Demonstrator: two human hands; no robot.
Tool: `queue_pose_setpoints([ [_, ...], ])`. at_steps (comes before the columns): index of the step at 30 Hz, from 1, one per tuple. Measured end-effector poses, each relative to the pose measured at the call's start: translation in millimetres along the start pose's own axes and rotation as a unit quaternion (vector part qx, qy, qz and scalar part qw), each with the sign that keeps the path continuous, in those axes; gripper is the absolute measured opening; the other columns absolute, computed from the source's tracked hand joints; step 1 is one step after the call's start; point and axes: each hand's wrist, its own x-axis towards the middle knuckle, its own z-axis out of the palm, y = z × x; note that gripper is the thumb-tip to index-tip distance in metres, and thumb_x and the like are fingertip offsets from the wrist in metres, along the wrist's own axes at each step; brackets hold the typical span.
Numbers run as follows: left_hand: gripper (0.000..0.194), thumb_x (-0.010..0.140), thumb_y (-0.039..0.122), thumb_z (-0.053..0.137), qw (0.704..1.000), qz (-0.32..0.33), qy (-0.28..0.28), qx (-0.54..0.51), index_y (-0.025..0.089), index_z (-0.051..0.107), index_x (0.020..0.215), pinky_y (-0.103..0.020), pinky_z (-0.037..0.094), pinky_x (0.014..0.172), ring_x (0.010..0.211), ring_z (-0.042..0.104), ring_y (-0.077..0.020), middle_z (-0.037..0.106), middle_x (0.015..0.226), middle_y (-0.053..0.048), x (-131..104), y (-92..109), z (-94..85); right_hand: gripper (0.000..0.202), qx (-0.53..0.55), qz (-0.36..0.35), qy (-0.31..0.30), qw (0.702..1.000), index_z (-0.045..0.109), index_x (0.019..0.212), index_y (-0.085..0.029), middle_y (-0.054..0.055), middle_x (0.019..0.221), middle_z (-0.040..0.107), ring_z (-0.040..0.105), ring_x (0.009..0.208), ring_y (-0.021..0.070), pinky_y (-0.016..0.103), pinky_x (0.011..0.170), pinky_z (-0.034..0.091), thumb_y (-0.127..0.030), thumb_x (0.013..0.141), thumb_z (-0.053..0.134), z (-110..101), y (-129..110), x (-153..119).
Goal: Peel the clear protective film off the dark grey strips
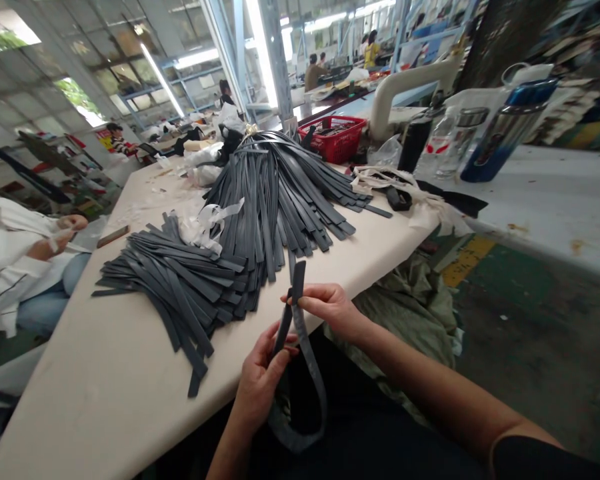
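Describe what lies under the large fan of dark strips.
The pale table shows around the free ends of the large fan of dark strips, which rests on it. Anything beneath the overlapping strips is covered and cannot be seen.

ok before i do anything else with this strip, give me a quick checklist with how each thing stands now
- Left hand closed on the dark strip: ok
- Right hand fingers pinching near the strip's upper end: ok
- Strip's hanging loop clear of the black clothing: cannot tell
- Both faces of the strip free of flaws: cannot tell
- Loose pile lined up neatly: not ok, ends fan out unevenly
- Phone well in from the table edge: not ok, it lies at the edge
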Motion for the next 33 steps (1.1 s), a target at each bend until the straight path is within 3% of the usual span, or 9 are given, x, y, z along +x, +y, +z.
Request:
queue_pose_setpoints([
  [4,0.025,0.085,0.042,0.066,0.999,0.008,0.003,0.047,0.02,0.077,0.091,-0.027,0.052,0.076,0.078,0.066,-0.0199,0.074,0.081,-0.004,5,8,14.6,0.028,-0.012,-0.024,0.018,0.999,0.08,0.092,-0.02,0.005,0.093,0.077,0.069,0.094,0.0221,0.037,0.092,0.051,-0.046,0.085,0.07,0,-2,-2],
  [7,0.029,0.083,0.044,0.069,1.0,-0.02,-0.011,0.018,0.019,0.077,0.094,-0.027,0.052,0.074,0.075,0.066,-0.0196,0.075,0.082,-0.006,3,0,18.4,0.026,0.003,-0.018,0.043,0.999,0.08,0.092,-0.021,0.005,0.094,0.077,0.068,0.095,0.0225,0.038,0.092,0.051,-0.044,0.085,0.071,-7,-4,-3],
  [11,0.036,0.081,0.05,0.07,0.998,-0.052,0.024,-0.039,0.018,0.074,0.096,-0.024,0.051,0.072,0.077,0.066,-0.0185,0.074,0.082,-0.006,6,-8,16.9,0.027,-0.006,-0.045,0.022,0.999,0.079,0.086,-0.021,0.006,0.103,0.074,0.066,0.1,0.022,0.039,0.097,0.049,-0.047,0.086,0.07,-6,0,-10],
  [17,0.052,0.073,0.06,0.073,0.998,0.02,0.058,0.003,0.02,0.072,0.106,-0.025,0.05,0.081,0.094,0.066,-0.0233,0.073,0.09,-0.004,25,6,29.1,0.028,-0.048,-0.075,0.057,0.994,0.077,0.085,-0.021,0.007,0.109,0.071,0.063,0.109,0.0233,0.04,0.101,0.047,-0.046,0.088,0.067,10,21,-24],
  [19,0.049,0.071,0.059,0.075,0.997,0.029,0.049,0.052,0.02,0.074,0.102,-0.025,0.05,0.082,0.094,0.065,-0.0232,0.073,0.09,-0.003,29,10,33.7,0.03,-0.052,-0.077,0.066,0.994,0.076,0.083,-0.02,0.007,0.109,0.07,0.066,0.1,0.0215,0.039,0.096,0.051,-0.047,0.089,0.066,8,24,-28],
  [22,0.041,0.077,0.06,0.068,0.992,0.015,0.002,0.129,0.02,0.074,0.086,-0.025,0.049,0.067,0.072,0.061,-0.0192,0.069,0.073,-0.002,28,11,34.7,0.035,-0.044,-0.054,0.06,0.996,0.073,0.099,-0.019,0.007,0.113,0.068,0.066,0.084,0.0173,0.036,0.085,0.055,-0.052,0.089,0.064,-3,17,-37],
  [25,0.039,0.081,0.058,0.064,0.976,0.022,-0.093,0.197,0.02,0.071,0.072,-0.025,0.046,0.061,0.063,0.057,-0.0181,0.065,0.064,-0.002,24,6,33.3,0.048,-0.092,-0.076,0.016,0.993,0.066,0.119,-0.018,0.01,0.118,0.066,0.062,0.107,0.0226,0.038,0.097,0.049,-0.055,0.09,0.061,-14,2,-47],
  [29,0.04,0.084,0.057,0.059,0.959,0.016,-0.17,0.226,0.02,0.072,0.073,-0.027,0.047,0.061,0.065,0.06,-0.0206,0.068,0.067,-0.004,17,-3,37.6,0.049,-0.088,-0.085,-0.058,0.991,0.072,0.091,-0.016,0.009,0.099,0.073,0.067,0.1,0.0213,0.04,0.104,0.043,-0.055,0.098,0.044,-20,-13,-54],
  [33,0.041,0.093,0.05,0.048,0.943,0.033,-0.227,0.241,0.018,0.07,0.08,-0.027,0.047,0.067,0.071,0.061,-0.0197,0.068,0.075,-0.005,10,-5,42.9,0.046,-0.051,-0.055,0.064,0.995,0.072,0.08,-0.017,0.006,0.085,0.075,0.069,0.088,0.0203,0.042,0.107,0.041,-0.054,0.096,0.05,-25,-19,-53],
])
